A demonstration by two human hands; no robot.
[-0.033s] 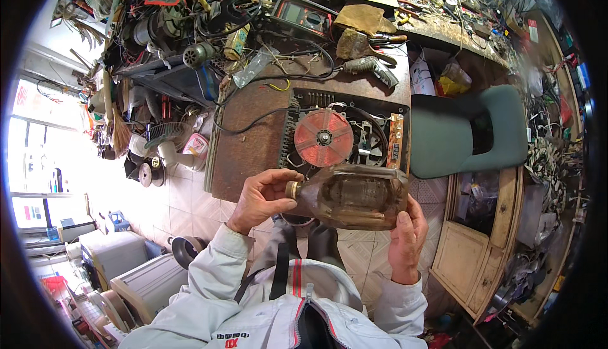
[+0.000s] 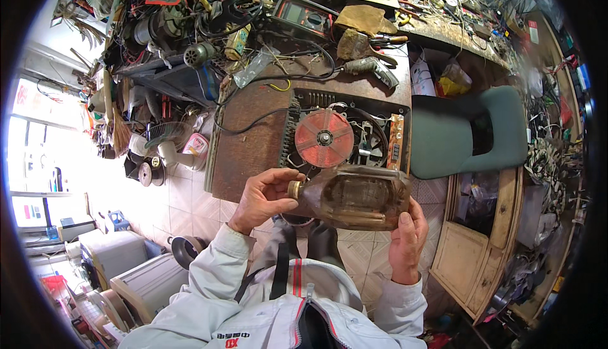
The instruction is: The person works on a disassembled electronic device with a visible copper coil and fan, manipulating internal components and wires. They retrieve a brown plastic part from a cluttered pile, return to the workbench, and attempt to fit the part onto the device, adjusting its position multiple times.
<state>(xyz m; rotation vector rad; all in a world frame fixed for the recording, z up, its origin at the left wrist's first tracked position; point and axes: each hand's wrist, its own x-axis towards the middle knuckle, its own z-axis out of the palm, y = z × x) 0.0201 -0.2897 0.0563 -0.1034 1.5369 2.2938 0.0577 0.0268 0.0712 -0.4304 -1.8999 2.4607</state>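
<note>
A brownish see-through plastic bottle (image 2: 358, 198) lies on its side in the air, over the near edge of the table. Its capped neck (image 2: 295, 189) points left. The thumb and curled fingers of my left hand (image 2: 266, 197) are around that cap end. At the right, my right hand (image 2: 408, 238) holds the bottle's base, thumb on the near side and fingers partly hidden behind it. Just beyond the bottle sits an opened induction cooker (image 2: 400, 105) with a round red coil (image 2: 324, 138), a small circuit board (image 2: 395, 141) and a black cord.
A wooden table (image 2: 244, 159) carries a brush (image 2: 354, 45), a grey gun-shaped tool (image 2: 373, 71) and a multimeter (image 2: 304, 16). Tangled cables and parts crowd its far side. A green chair (image 2: 443, 135) stands to the right, a fan (image 2: 168, 135) to the left.
The bottle has shifted very slightly to the right. Both hands stay practically where they were on it.
</note>
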